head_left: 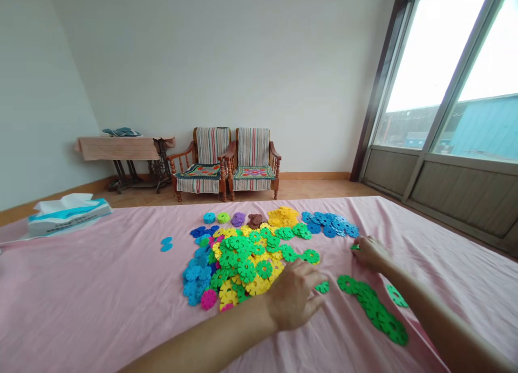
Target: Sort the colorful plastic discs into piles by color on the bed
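My left hand (pixel 294 296) reaches over the right edge of a mixed pile of plastic snowflake discs. Its thumb and fingers are apart, beside a green disc (pixel 322 287); whether they touch it I cannot tell. Farther right, my right hand (pixel 370 253) is closed in a pinch on a small green snowflake disc (pixel 355 247), partly hidden by its fingers. Between my forearms lies an overlapping row of green discs (pixel 376 311). One loose green disc (pixel 396 296) sits by my right forearm. Green discs (pixel 238 249) top the pile, with yellow discs (pixel 229 293) below.
Light blue discs (pixel 197 278) lie along the pile's left side. Behind are sorted heaps of blue (pixel 329 223), orange-yellow (pixel 283 216), brown (pixel 255 220) and purple discs (pixel 238 219). A tissue box (pixel 70 216) stands far left on the pink cloth (pixel 121 286).
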A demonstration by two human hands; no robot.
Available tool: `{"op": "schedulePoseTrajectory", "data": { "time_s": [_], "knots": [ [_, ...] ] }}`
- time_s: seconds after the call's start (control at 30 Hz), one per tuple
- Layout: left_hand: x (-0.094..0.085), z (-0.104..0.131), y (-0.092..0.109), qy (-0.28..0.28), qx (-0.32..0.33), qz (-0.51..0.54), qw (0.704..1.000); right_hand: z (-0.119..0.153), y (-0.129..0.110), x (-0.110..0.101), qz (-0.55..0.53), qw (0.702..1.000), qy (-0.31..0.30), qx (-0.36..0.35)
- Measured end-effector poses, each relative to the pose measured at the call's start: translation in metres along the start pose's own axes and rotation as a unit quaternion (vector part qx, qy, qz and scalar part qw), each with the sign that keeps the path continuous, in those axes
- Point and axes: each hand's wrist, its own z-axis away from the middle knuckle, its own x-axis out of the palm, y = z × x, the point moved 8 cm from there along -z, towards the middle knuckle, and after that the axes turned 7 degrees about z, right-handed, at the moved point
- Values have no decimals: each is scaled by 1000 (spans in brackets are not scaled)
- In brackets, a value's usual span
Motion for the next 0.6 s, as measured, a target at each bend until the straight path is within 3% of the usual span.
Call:
{"op": "schedulePoseTrajectory", "data": {
  "time_s": [0.17,0.27,0.43,0.6],
  "knots": [
    [40,-56,14,-46,29,-27,998,-1,8,-2,-45,999,5,0],
    [63,-76,18,-72,4,-40,997,2,10,-3,-91,996,11,8],
    [89,-89,14,-91,-62,5,994,7,13,-8,-183,983,28,-4],
    [91,-90,9,-108,-114,31,987,13,27,-19,-239,970,40,-12]
  ]
}}
